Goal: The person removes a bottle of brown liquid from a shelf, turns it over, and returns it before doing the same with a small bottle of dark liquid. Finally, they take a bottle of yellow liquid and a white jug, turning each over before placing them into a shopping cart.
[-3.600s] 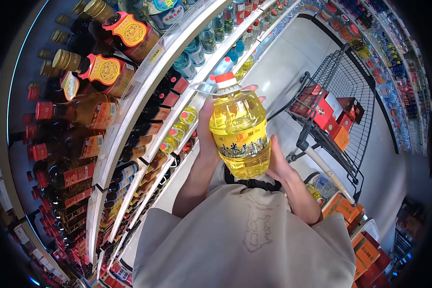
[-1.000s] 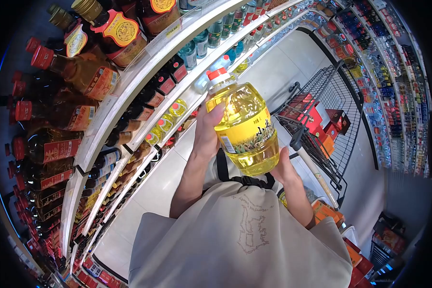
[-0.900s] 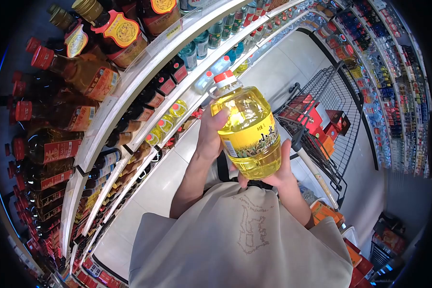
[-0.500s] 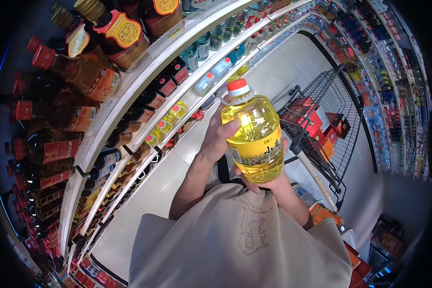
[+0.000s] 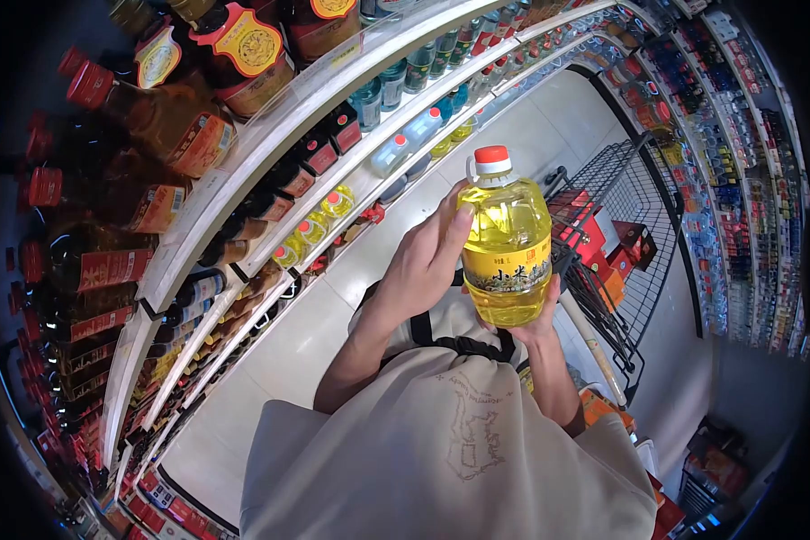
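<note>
A clear plastic bottle of yellow liquid (image 5: 506, 256) stands nearly upright in front of my chest. Its cap is red and white, with a loop handle at the neck, and its yellow label with dark characters faces me. My left hand (image 5: 426, 261) holds the bottle's left side, thumb along the upper body and the other fingers hidden behind. From below and the right, my right hand (image 5: 540, 326) grips the base, partly covered by the bottle.
Curved-looking shelves (image 5: 243, 153) of bottles rise on my left, with large red-capped bottles (image 5: 144, 112) nearest. To the right is a wire shopping cart (image 5: 634, 198) holding red boxes (image 5: 585, 236), its handle (image 5: 594, 351) close to my right arm. More stocked shelves (image 5: 738, 162) line the far right.
Both hands have carried the bottle to the right and a little away from my body. The bottle has turned, so more of its label faces me, and it stands straighter.
</note>
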